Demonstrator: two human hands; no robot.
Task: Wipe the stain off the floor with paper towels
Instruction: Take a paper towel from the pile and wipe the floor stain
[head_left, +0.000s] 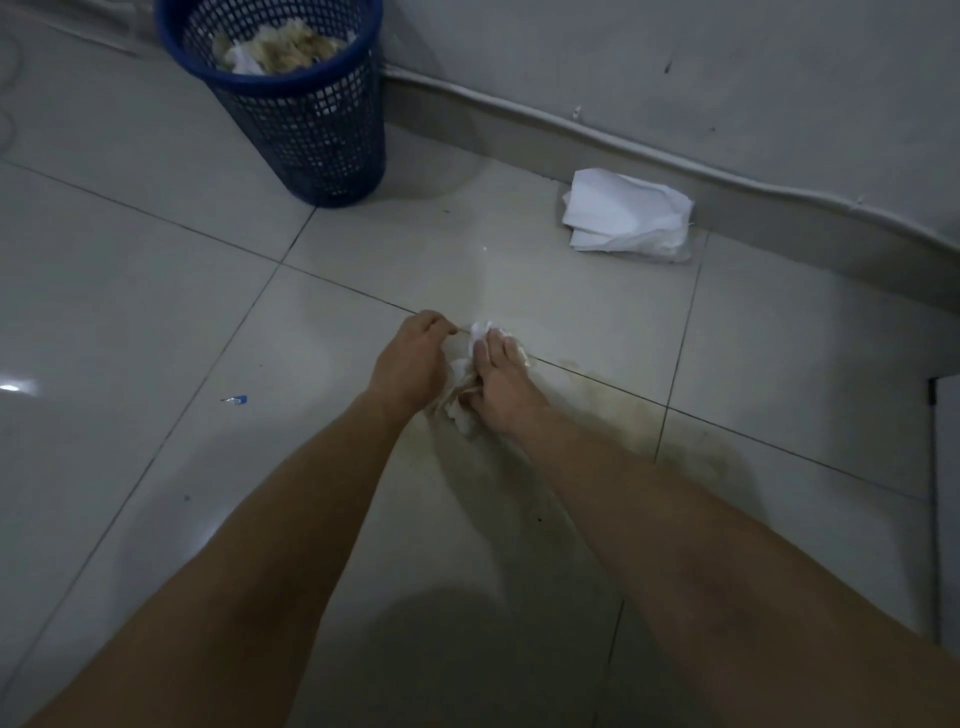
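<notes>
Paper towel wad (475, 364) sits on the floor (156, 312) btwn both hands, at the edge of the brownish stain (623, 415). It's soft, light, prob damp & easy to tear, so bunch it w/ a full grip, not by a corner. Right hand (506, 387) presses on it, fingers curled round the wad; left hand (410, 358) has fingers curled at its other side, pinching the edge as far as I can tell. Spare clean towels (626, 218) lie near the wall; blue bin (291, 98) holds used ones.
</notes>
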